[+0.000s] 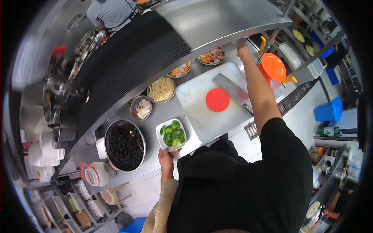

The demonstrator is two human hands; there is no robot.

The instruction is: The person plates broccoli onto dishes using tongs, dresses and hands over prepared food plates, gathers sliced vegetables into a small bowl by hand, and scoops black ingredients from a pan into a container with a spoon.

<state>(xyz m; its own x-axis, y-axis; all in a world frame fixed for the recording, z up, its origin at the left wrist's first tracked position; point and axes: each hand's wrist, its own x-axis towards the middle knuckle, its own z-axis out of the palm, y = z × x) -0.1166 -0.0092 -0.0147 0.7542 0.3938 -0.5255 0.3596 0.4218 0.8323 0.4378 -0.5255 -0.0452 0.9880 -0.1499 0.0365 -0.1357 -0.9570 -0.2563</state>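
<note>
My left hand (167, 158) is closed on the near edge of a white square dish (158, 134), which holds green broccoli (173, 134). My right hand (243, 49) reaches to the far side of the counter, by the edge of the steel shelf; its fingers are mostly hidden. Between my hands lies a white cutting board (194, 97) with a red round lid (217, 100) and a cleaver (231, 88) on it. To the right of the board an orange bowl (273, 66) rests near yellow handles.
Along the counter stand a bowl of black pearls (125, 145), a bowl of pale slices (142, 108), a bowl of pale strips (161, 89) and a lidded jar (99, 174). A steel shelf (225, 19) overhangs the back. Another person (110, 14) stands beyond it.
</note>
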